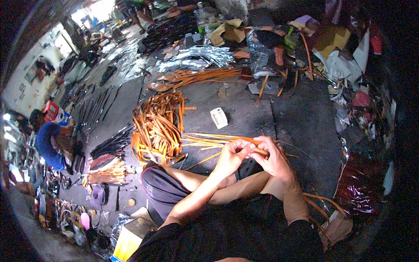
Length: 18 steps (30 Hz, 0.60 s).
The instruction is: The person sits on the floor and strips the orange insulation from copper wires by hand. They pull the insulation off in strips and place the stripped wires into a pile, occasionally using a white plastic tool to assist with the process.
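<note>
My left hand [235,156] and my right hand [276,162] meet above my crossed legs. Both are closed, thumbs and fingertips pinching narrow orange-brown strips [261,151] that look like leather. Fingers cover part of what they grip. Just beyond and left of them, several long orange strips [205,140] lie on the dark board [301,118], and I cannot tell whether these join the held ones. A big tangled heap of glossy orange strips [158,126] sits farther left. Beyond my hands rests a small white plastic dish [219,118].
Black strips [112,142] and a pale orange bundle [107,172] lie left. Farther off are more orange strips [196,77], silvery strips [196,59] and clear plastic [262,52]. Scraps [360,105] pile up at right. A person in blue [50,146] sits at far left.
</note>
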Each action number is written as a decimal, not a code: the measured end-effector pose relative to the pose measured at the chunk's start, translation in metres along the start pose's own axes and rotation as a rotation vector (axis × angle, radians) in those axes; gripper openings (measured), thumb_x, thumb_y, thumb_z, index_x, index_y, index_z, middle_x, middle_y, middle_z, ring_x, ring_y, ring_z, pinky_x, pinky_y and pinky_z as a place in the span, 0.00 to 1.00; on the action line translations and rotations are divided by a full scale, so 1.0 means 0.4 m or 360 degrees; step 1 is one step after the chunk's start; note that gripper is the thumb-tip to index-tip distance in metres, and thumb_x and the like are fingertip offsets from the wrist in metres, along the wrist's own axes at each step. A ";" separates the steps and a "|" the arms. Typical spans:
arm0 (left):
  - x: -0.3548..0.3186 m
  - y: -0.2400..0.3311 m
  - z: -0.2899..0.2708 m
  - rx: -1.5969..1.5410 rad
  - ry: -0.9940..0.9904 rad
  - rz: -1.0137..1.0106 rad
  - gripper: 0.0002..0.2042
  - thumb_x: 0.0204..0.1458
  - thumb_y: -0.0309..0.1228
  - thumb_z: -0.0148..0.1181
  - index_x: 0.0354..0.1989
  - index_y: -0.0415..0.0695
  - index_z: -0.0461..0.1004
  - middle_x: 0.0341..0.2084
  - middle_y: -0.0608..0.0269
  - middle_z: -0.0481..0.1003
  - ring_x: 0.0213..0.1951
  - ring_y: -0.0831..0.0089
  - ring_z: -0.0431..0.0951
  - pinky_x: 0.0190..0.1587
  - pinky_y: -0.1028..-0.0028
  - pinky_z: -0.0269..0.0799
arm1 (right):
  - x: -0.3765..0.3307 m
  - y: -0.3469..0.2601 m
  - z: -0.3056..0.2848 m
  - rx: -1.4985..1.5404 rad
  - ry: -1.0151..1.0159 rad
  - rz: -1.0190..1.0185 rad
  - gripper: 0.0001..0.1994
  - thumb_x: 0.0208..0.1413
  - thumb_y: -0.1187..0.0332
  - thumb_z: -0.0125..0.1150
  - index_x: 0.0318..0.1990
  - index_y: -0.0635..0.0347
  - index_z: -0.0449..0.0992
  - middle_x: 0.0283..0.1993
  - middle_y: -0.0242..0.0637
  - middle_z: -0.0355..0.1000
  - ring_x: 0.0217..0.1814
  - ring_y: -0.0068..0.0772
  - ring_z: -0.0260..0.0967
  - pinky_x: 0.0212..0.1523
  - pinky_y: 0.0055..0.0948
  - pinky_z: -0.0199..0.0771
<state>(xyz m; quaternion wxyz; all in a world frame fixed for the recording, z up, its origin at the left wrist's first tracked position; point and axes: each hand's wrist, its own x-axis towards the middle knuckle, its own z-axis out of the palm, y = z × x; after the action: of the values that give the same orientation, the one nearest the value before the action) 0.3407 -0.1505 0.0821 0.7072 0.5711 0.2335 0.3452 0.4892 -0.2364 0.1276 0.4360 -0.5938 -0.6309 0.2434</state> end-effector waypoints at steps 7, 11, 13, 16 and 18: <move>-0.052 0.051 -0.075 -0.0218 0.0142 0.0065 0.08 0.56 0.31 0.61 0.38 0.39 0.75 0.27 0.66 0.78 0.30 0.83 0.75 0.35 0.81 0.72 | 0.017 -0.033 0.088 -0.0105 0.0264 -0.0114 0.12 0.50 0.73 0.67 0.42 0.63 0.73 0.37 0.43 0.77 0.37 0.38 0.77 0.38 0.33 0.76; -0.072 0.071 -0.110 -0.0017 0.0261 0.0183 0.07 0.56 0.30 0.61 0.37 0.38 0.75 0.27 0.66 0.78 0.29 0.83 0.75 0.37 0.80 0.72 | 0.040 -0.045 0.129 -0.0088 0.0317 -0.0135 0.11 0.48 0.74 0.68 0.40 0.62 0.75 0.37 0.43 0.76 0.38 0.41 0.77 0.38 0.32 0.75; -0.081 0.081 -0.118 0.0142 0.0371 0.0217 0.07 0.56 0.30 0.61 0.37 0.38 0.75 0.27 0.66 0.78 0.30 0.82 0.75 0.38 0.80 0.73 | 0.049 -0.052 0.148 -0.0101 0.0332 -0.0152 0.12 0.48 0.74 0.68 0.40 0.62 0.75 0.37 0.43 0.76 0.38 0.40 0.77 0.38 0.32 0.75; -0.090 0.084 -0.138 0.0146 0.0434 0.0231 0.08 0.57 0.30 0.61 0.38 0.37 0.76 0.29 0.65 0.79 0.32 0.82 0.76 0.39 0.79 0.74 | 0.063 -0.073 0.178 -0.0066 0.0356 -0.0143 0.11 0.48 0.75 0.67 0.40 0.62 0.75 0.36 0.42 0.76 0.37 0.37 0.76 0.38 0.31 0.75; -0.095 0.097 -0.151 -0.0061 0.0343 0.0211 0.09 0.57 0.30 0.60 0.41 0.37 0.75 0.32 0.64 0.78 0.35 0.82 0.76 0.41 0.78 0.74 | 0.072 -0.089 0.193 0.0021 0.0373 -0.0115 0.11 0.49 0.75 0.67 0.40 0.62 0.74 0.36 0.40 0.76 0.37 0.34 0.76 0.38 0.30 0.75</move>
<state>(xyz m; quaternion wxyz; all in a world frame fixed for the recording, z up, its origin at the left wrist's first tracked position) 0.2636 -0.1356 0.1029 0.6645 0.5314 0.2632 0.4548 0.4077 -0.1987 0.1259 0.5192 -0.5921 -0.5950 0.1605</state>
